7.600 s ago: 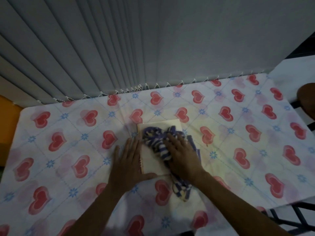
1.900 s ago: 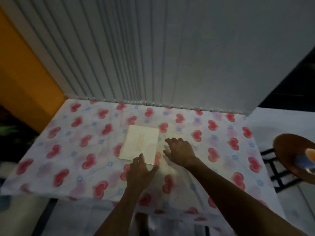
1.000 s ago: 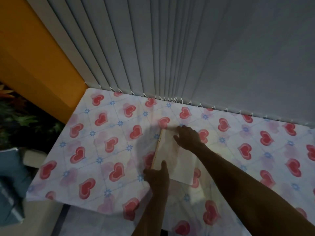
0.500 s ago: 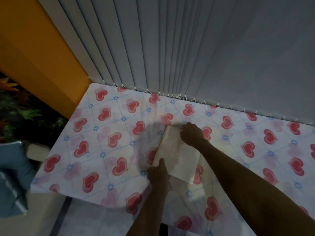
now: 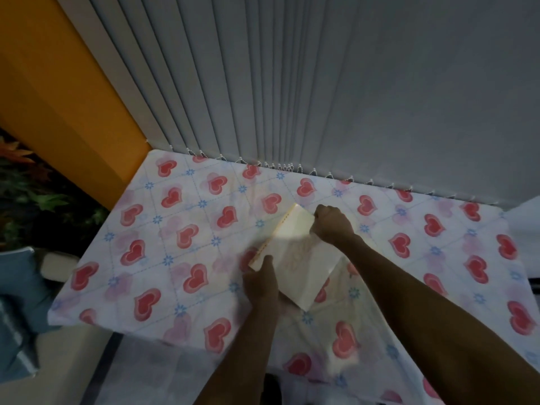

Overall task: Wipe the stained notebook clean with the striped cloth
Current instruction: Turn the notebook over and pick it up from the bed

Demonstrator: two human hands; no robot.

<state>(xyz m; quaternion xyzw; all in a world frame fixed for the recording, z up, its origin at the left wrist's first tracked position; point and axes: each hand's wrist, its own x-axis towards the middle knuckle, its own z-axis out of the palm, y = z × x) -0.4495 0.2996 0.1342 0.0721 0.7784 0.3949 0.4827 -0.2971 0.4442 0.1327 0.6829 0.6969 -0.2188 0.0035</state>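
Note:
A cream spiral-bound notebook (image 5: 295, 255) lies slanted on the heart-print tablecloth (image 5: 175, 229), its cover carrying a faint brownish mark near the middle. My left hand (image 5: 261, 283) grips its near left corner by the spiral edge. My right hand (image 5: 331, 225) is closed on the far right edge, and that side looks lifted off the table. The striped cloth is nowhere in view.
Grey vertical blinds (image 5: 292, 97) hang along the table's far edge. An orange wall (image 5: 58, 97) stands at the left, with plants (image 5: 32, 194) and a blue-grey object (image 5: 17, 317) below it. The table's front edge runs close to my arms.
The striped cloth seen under my right hand earlier is gone from view. Over the last second both hands have closed on the notebook, and its right side has risen slightly.

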